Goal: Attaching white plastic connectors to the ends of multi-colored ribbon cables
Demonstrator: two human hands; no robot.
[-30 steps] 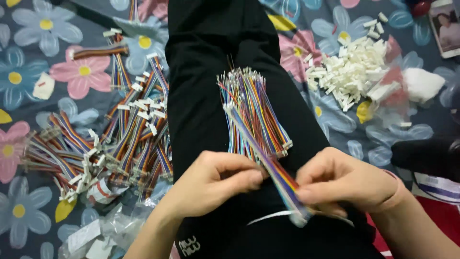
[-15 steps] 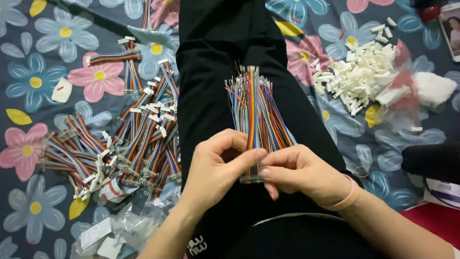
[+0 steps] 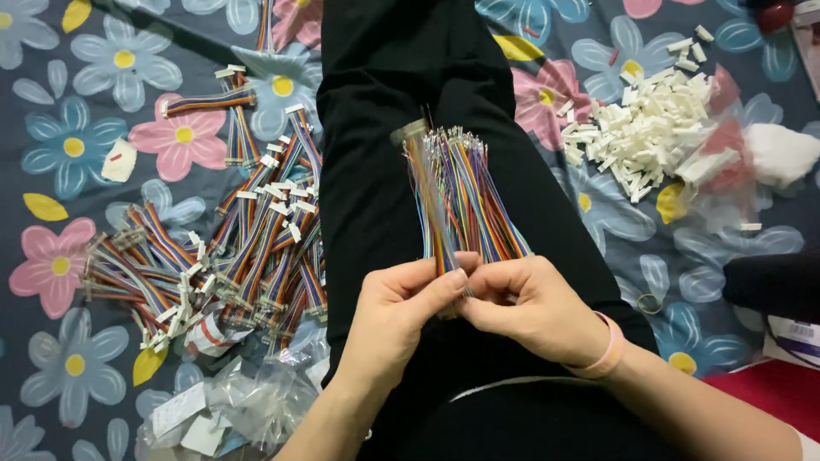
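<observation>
Both hands pinch the near end of the rainbow wire bundle (image 3: pixel 461 192) on the black lap: left hand (image 3: pixel 401 312), right hand (image 3: pixel 530 307). Sorting step, I think; white connectors (image 3: pixel 649 128) at 2 o'clock, finished cables (image 3: pixel 222 256) at 9.

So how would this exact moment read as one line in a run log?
left hand: pinching wire bundle | right hand: pinching same end | bundle: on black-clad leg | finished cables: left | white connectors: right

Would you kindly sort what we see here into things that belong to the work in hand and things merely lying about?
In hand:
left hand
right hand
bundle of coloured wires
pile of finished wire sets
heap of white connectors

Lying about:
clear plastic bags
flowered sheet
white wad
</observation>
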